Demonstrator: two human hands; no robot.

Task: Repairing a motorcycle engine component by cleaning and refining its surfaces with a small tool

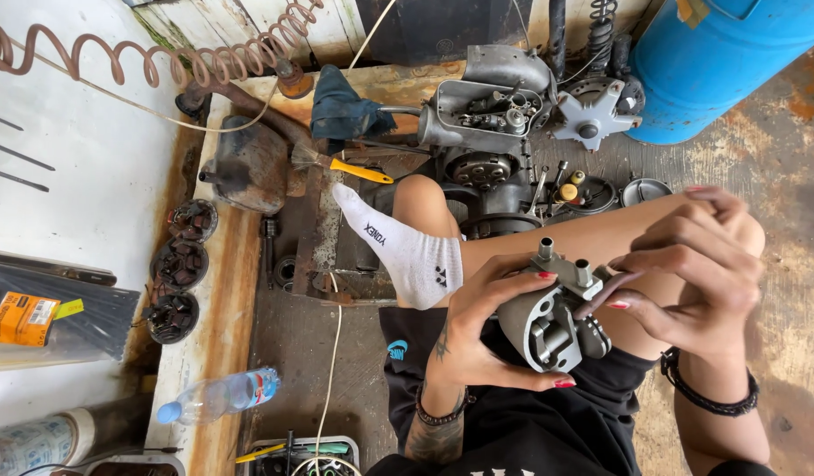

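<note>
A: We're cradling the grey metal casting (548, 322) over our lap, left hand (477, 330) curled closed around its 9 o'clock side.
B: Right hand (689, 264)?
A: Its fingers (620, 284) are closing on a small dark piece at the casting's 1 o'clock corner.
B: Handling?
A: We're judging it heavy, rigid, maybe oily. Gripping the round body, not the studs (582, 271).

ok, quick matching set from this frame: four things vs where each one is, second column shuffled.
Things:
1. grey metal part
2. plastic bottle
3. blue drum
4. yellow-handled brush

Places:
A. upper right, on the floor
B. lying by the wooden board's edge, lower left
C. held between left hand and right hand
D. just beyond the white sock

Pairs: 1-C, 2-B, 3-A, 4-D
</note>
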